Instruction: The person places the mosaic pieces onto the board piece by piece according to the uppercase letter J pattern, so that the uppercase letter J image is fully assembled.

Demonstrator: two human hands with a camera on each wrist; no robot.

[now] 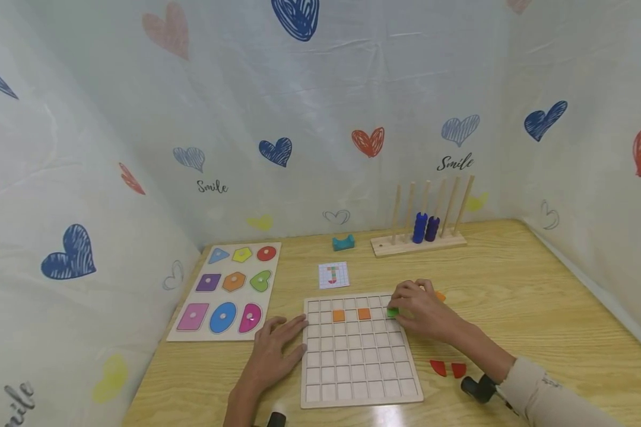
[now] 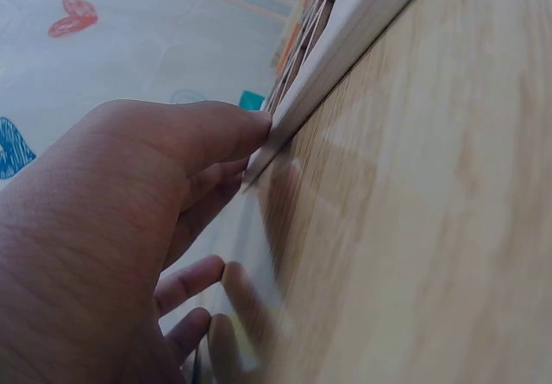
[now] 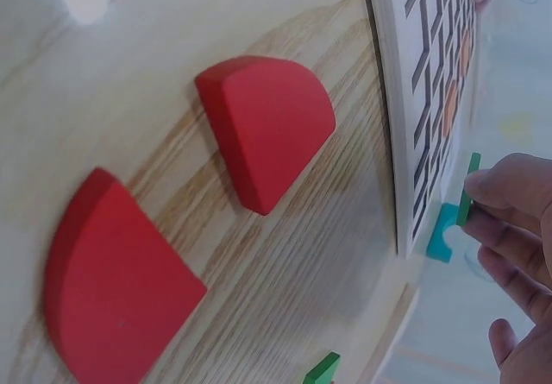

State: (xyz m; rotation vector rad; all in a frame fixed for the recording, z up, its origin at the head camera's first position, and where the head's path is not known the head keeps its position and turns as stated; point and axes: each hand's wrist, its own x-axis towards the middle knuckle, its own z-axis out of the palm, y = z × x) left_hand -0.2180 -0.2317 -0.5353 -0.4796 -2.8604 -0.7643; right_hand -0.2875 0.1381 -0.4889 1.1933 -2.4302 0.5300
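Person's R hand (image 1: 421, 309) pinches a green tile (image 1: 392, 312) btwn thumb & fingers at the far right part of a wooden grid board (image 1: 356, 373) on a wood-grain bench (image 1: 513, 284). L hand (image 1: 273, 350) rests at the board's left edge, fingers relaxed & clasping nothing, tips touching the rim. Two orange squares (image 1: 364, 314) sit apart in the board's 2nd row. Just right of the board: two red quarter-circle pcs (image 1: 437, 367); an orange pc. (image 1: 440, 296) shows behind R hand. Beyond: pattern card (image 1: 333, 275), teal block (image 1: 343, 243), peg rack (image 1: 400, 248) w/ blue beads (image 1: 419, 228). Far left, nr L hand: shape puzzle (image 1: 219, 296).
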